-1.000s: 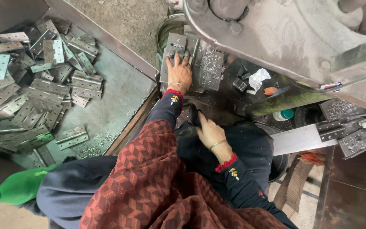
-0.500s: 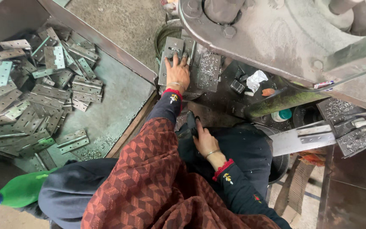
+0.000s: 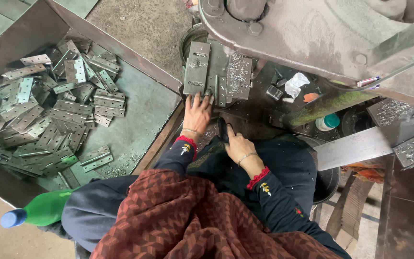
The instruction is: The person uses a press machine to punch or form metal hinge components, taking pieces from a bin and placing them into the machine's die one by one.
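My left hand (image 3: pixel 197 114) reaches forward with its fingers spread, and the fingertips rest on the near edge of a grey metal fixture plate (image 3: pixel 196 67) on the machine bed. A second plate (image 3: pixel 238 76) beside it is dusted with metal shavings. My right hand (image 3: pixel 238 145) lies lower, over my dark-clothed lap. Its fingers curl down against something dark, and I cannot make out whether they grip it. Both wrists wear thin bangles and dark sleeves with red cuffs.
A metal tray (image 3: pixel 144 110) on the left holds a heap of several grey hinges (image 3: pixel 44 115). A green bottle with a blue cap (image 3: pixel 41 212) lies at lower left. The large machine body (image 3: pixel 322 33) overhangs the top right. Crumpled white paper (image 3: pixel 295 84), a teal-capped bottle (image 3: pixel 327 122) and a metal chute (image 3: pixel 355 146) sit to the right.
My left hand has slid back a little, from the middle of the fixture plate to its near edge. My right hand has shifted slightly forward over my lap.
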